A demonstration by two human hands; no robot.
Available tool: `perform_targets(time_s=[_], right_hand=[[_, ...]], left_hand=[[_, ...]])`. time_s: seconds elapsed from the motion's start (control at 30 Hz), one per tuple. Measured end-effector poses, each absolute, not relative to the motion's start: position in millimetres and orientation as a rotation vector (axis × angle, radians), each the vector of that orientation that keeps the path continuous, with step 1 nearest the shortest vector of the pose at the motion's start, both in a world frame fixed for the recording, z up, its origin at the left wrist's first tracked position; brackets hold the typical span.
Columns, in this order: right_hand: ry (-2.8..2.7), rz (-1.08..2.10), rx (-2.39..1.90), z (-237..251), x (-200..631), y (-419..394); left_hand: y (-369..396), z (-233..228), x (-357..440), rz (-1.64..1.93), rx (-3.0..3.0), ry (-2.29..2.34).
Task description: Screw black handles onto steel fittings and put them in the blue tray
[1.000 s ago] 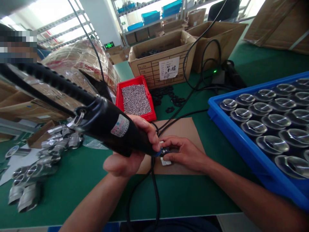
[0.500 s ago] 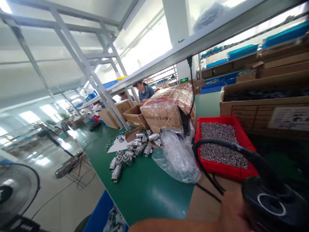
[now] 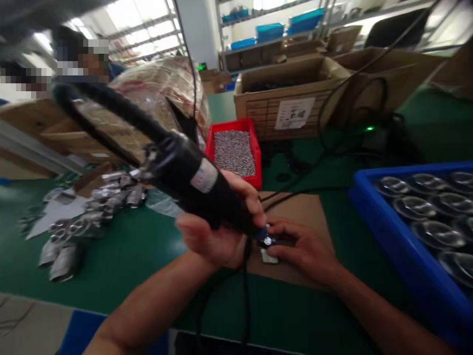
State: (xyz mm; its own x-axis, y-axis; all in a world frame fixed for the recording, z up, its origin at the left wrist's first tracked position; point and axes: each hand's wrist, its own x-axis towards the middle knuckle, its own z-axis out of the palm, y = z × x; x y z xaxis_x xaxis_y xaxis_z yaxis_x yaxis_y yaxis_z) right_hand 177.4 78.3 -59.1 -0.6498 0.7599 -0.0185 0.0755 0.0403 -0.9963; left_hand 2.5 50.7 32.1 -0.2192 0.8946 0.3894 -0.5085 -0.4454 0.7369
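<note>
My left hand [image 3: 225,229] is wrapped round a black corded electric screwdriver [image 3: 201,182], which is tilted with its cable end up and to the left. The tool's blue tip points down at a small dark part with a shiny metal face [image 3: 267,240]. My right hand [image 3: 305,249] pinches this part between thumb and fingers, low over a brown cardboard sheet [image 3: 310,212]. A small pale piece [image 3: 269,256] shows just below it. Blur and the fingers hide the exact contact between tip and part.
Behind my hands stands a red tray [image 3: 254,148] of small metal pieces, with a cardboard box [image 3: 254,116] beyond. A blue crate [image 3: 373,217] of round shiny parts is at the right. Metal fittings [image 3: 66,261] lie at the left. Cables cross the green table [image 3: 148,246].
The view has turned right and down. The screwdriver, earlier at the lower right edge with my hand beside it, is now central in my left hand. My right hand has come into view holding the small part.
</note>
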Motion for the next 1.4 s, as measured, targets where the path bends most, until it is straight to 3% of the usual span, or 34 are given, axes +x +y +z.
perform_targets(time_s=[0.77,1.0,1.4], right_hand=[[-1.733,1.678,-0.731,-61.3,178.7,83.5],[-1.75,1.67,-0.726,-56.5,178.1,83.5],[-1.693,1.71,-0.727,-56.9,176.2,80.4]], left_hand=[[71.0,16.1,28.6,2.06,1.333,0.551],[70.1,11.9,24.8,1.988,1.456,0.469],[57.8,29.4,26.3,2.008,1.193,0.549]])
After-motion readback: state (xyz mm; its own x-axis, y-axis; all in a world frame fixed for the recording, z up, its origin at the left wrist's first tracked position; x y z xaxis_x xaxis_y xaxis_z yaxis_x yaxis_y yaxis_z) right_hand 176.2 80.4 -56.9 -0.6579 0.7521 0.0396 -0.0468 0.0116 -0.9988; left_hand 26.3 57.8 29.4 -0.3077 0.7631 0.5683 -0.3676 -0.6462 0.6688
